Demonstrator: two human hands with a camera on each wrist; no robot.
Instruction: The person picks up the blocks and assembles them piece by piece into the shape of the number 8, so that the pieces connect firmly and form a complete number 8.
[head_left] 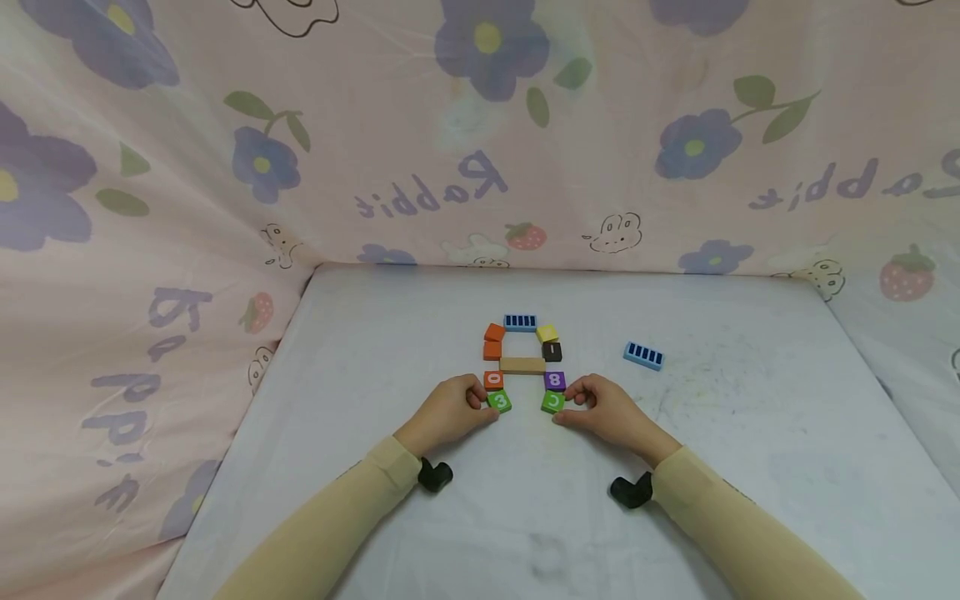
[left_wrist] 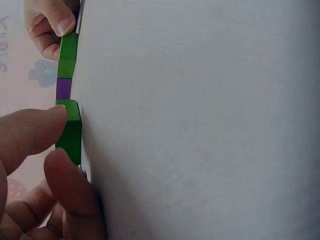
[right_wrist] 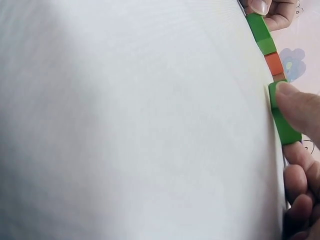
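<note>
My left hand (head_left: 450, 408) pinches a green block (head_left: 499, 402) marked 3 between thumb and finger, at the lower left end of a block arrangement. Mirroring it, my right hand (head_left: 606, 407) pinches another green block (head_left: 553, 402) with a curved white mark. Both green blocks lie slightly turned on the white table. Just beyond the left one is an orange block (head_left: 493, 380) marked 0; beyond the right one, a purple block (head_left: 555, 381) marked 8. The left wrist view shows the thumb against the green block's (left_wrist: 70, 132) side.
A tan plank (head_left: 522, 366) spans between the two columns. Farther back are orange blocks (head_left: 492, 350), a dark brown block (head_left: 552, 352), a yellow block (head_left: 547, 333) and a blue slotted block (head_left: 520, 322). Another blue slotted block (head_left: 643, 356) lies apart at right. Printed cloth (head_left: 570, 183) hangs behind the table.
</note>
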